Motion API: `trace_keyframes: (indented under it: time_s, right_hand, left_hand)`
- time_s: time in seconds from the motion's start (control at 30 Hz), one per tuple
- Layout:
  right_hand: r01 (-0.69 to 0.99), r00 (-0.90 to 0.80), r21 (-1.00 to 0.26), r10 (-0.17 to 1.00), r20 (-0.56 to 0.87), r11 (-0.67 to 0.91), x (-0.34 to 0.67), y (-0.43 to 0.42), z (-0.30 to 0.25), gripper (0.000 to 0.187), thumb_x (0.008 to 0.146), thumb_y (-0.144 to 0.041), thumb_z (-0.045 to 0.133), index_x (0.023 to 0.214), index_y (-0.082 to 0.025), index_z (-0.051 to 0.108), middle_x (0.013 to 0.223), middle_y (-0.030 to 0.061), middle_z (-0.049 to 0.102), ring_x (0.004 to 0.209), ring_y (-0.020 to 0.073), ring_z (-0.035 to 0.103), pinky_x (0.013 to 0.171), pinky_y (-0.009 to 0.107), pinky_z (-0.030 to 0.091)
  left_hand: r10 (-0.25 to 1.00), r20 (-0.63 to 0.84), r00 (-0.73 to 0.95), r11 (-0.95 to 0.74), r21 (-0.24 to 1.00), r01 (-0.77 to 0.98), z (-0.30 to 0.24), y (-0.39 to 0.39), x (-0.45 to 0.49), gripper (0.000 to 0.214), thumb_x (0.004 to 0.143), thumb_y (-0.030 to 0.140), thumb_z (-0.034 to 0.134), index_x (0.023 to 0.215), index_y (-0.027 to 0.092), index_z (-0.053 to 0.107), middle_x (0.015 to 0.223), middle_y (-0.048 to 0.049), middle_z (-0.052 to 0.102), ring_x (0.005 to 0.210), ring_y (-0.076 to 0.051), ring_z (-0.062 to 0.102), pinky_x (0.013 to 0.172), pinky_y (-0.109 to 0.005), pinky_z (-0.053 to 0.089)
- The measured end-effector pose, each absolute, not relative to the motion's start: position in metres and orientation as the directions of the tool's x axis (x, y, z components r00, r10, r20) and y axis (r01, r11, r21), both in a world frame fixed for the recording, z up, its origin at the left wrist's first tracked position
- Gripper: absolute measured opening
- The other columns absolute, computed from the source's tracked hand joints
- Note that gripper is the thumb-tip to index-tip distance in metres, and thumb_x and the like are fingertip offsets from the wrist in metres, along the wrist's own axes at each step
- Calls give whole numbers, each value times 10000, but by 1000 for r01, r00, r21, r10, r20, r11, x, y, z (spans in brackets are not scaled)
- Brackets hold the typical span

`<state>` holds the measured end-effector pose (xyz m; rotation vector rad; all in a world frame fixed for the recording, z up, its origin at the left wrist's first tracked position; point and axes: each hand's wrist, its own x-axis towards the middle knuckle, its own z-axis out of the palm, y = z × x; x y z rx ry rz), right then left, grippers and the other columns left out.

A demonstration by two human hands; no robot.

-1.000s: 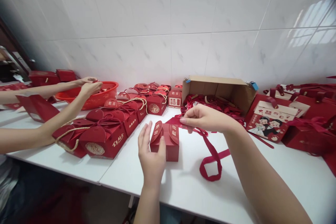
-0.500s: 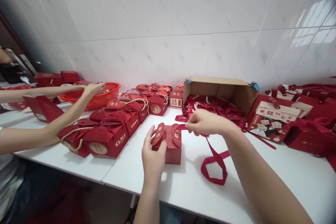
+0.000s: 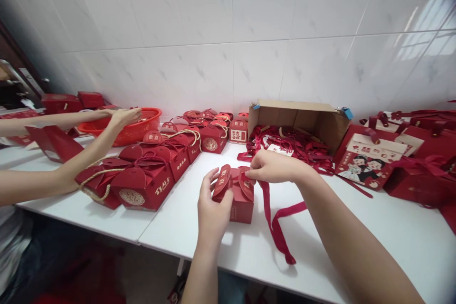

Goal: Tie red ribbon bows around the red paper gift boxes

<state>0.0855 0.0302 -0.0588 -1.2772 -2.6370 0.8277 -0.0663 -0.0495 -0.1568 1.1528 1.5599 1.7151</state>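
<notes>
A small red gift box (image 3: pixel 242 206) with rounded top flaps and gold characters stands on the white table. My left hand (image 3: pixel 214 204) grips its left side, thumb on the front and fingers behind the left flap. At the right flap, my right hand (image 3: pixel 268 167) pinches a dark red ribbon near its end. The rest of the ribbon (image 3: pixel 276 228) hangs from that hand and trails over the tabletop to the right of the box. My right fingertips partly hide where the ribbon meets the flap.
Finished-looking red boxes (image 3: pixel 142 183) with cord handles line the left. Behind, a cardboard box (image 3: pixel 295 107) lies open with tangled red ribbons. Red gift bags (image 3: pixel 370 161) stand at right. A co-worker's arms (image 3: pixel 89 147) reach over an orange-red basket (image 3: pixel 151 116).
My right hand has brought the ribbon end in against the right flap. The box has shifted slightly right, and the ribbon's loop on the table has opened into a trailing strip.
</notes>
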Motion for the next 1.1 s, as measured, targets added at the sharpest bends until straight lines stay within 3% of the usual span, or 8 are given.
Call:
trace_keyframes:
  time_s: [0.1, 0.23, 0.37, 0.53, 0.67, 0.83, 0.93, 1.1]
  right_hand:
    - [699, -664, -493, 725, -180, 518, 85, 31, -58, 323, 773, -305, 519, 499, -182, 398, 494, -33, 381, 434, 80, 325, 407, 240, 246]
    - [660, -723, -478, 662, -196, 580, 85, 31, -58, 300, 828, -339, 483, 581, -171, 517, 576, -12, 472, 483, 90, 386, 448, 237, 281]
    - [631, -760, -422, 627, -170, 651, 86, 28, -59, 292, 836, -357, 487, 618, -169, 533, 610, -6, 499, 517, 96, 416, 472, 234, 297]
    - [657, -725, -402, 680, -107, 638, 89, 24, -57, 183, 767, -368, 580, 761, -186, 596, 749, 19, 612, 620, 130, 532, 505, 227, 359]
    - [651, -718, -437, 690, -89, 621, 91, 25, -57, 215, 724, -391, 640, 816, -199, 613, 821, 16, 643, 662, 138, 568, 520, 221, 386]
    - [636, -725, -468, 682, -92, 613, 91, 32, -59, 327, 703, -434, 679, 930, -201, 654, 943, 42, 660, 762, 162, 597, 582, 230, 419]
    - [600, -750, -483, 659, -61, 638, 91, 34, -58, 371, 733, -480, 647, 984, -210, 687, 1030, 61, 652, 886, 191, 600, 642, 236, 433]
    - [595, -772, -480, 624, -120, 645, 89, 31, -55, 381, 798, -509, 562, 894, -171, 711, 883, 64, 678, 770, 169, 593, 612, 236, 417]
  left_hand:
    - [857, 255, -448, -180, 962, 205, -156, -51, -65, 481, 738, 160, 579, 1202, 272, 517, 1201, -68, 568, 1114, -245, 572, 943, -401, 458]
    - [828, 394, -400, -266, 902, 339, -153, -55, -64, 550, 708, 101, 559, 1222, 293, 518, 1219, -57, 535, 1153, -239, 536, 1003, -415, 422]
    - [802, 504, -320, -333, 823, 460, -149, -60, -61, 454, 692, 72, 530, 1076, 296, 620, 1251, -37, 483, 1216, -245, 476, 1016, -402, 418]
    - [826, 502, -257, -319, 792, 520, -149, -61, -62, 385, 687, 76, 506, 981, 269, 662, 1172, -45, 518, 1147, -241, 512, 984, -414, 435]
    - [845, 480, -237, -306, 796, 522, -150, -59, -64, 471, 688, 73, 482, 1077, 285, 644, 1189, -50, 513, 1154, -242, 498, 991, -438, 411]
    - [834, 493, -246, -297, 778, 553, -150, -59, -62, 367, 731, 135, 532, 1037, 299, 651, 1202, -46, 505, 1170, -255, 475, 969, -442, 406]
    - [834, 483, -265, -284, 789, 544, -151, -60, -59, 418, 722, 103, 515, 1072, 304, 624, 1207, -40, 516, 1170, -249, 462, 965, -439, 397]
    - [829, 459, -321, -273, 832, 483, -153, -56, -58, 432, 708, 93, 519, 1102, 257, 580, 1182, -49, 546, 1085, -238, 496, 941, -418, 403]
